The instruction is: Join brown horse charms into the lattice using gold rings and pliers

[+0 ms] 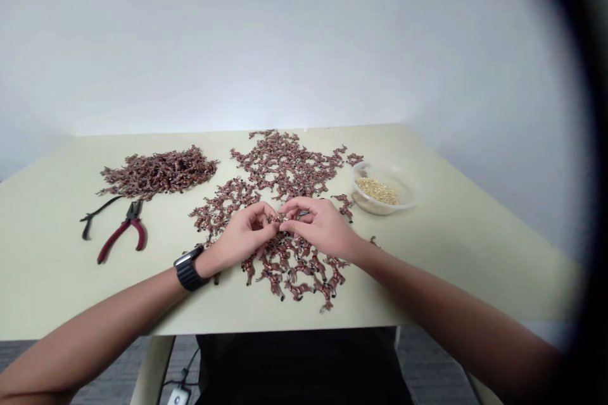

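My left hand (pixel 244 233) and my right hand (pixel 320 224) meet above the middle of the table, fingertips pinched together. Between them is a small brown animal figurine (pixel 277 220), mostly hidden by the fingers. Whether a smaller part is also in the right fingertips is too small to tell. Beneath and in front of my hands lie several loose brown animal figurines (pixel 298 291), four-legged with dark feet. More loose figurines (pixel 285 161) spread behind my hands toward the back edge. A black watch sits on my left wrist.
A dense heap of figurines (pixel 161 171) lies at the back left. In front of it are red-handled pliers (pixel 128 228) and a thin dark tool-like piece (pixel 95 218). On the right, a clear plastic bowl (pixel 403 205) holds small gold-coloured pieces (pixel 377 190). A wall stands behind the table (pixel 475 253).
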The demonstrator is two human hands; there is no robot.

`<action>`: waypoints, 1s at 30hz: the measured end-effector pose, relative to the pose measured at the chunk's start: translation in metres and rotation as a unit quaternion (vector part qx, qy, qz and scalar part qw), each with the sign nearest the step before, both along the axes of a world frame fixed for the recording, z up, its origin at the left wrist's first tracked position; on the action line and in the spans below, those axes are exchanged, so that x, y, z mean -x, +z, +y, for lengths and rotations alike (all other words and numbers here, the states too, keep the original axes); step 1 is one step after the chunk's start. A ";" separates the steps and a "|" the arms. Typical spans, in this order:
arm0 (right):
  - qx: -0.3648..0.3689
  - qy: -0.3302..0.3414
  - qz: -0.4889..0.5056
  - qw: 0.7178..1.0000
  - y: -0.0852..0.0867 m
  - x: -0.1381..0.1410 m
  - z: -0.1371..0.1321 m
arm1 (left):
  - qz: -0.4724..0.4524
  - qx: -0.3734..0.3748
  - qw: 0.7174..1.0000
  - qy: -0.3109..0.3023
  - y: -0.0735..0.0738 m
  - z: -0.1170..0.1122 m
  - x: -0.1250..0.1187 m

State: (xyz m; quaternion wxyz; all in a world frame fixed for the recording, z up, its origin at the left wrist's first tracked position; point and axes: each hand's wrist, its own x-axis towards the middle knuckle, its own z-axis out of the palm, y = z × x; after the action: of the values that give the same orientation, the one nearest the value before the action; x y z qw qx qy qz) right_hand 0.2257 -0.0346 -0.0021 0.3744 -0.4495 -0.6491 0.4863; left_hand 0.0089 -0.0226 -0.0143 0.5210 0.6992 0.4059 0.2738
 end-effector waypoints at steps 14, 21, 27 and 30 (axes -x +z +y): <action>-0.099 -0.246 -0.359 0.895 0.026 -0.146 0.070 | 0.140 -0.227 0.963 0.045 0.006 0.000 -0.001; -0.022 -0.090 -0.483 0.871 0.000 -0.168 0.087 | 0.143 -0.242 0.959 0.042 0.000 0.002 0.000; -0.021 -0.102 -0.480 0.871 0.001 -0.172 0.090 | 0.153 -0.245 0.957 0.032 -0.003 0.002 0.002; -0.016 -0.110 -0.484 0.868 0.002 -0.175 0.091 | 0.151 -0.243 0.958 0.033 -0.003 0.003 0.001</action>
State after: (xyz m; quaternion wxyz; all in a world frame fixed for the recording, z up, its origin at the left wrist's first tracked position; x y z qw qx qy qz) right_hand 0.4008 0.0568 0.0003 0.0716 -0.6906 -0.7032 0.1531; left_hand 0.0079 -0.0198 -0.0168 0.2594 0.8240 0.4237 0.2725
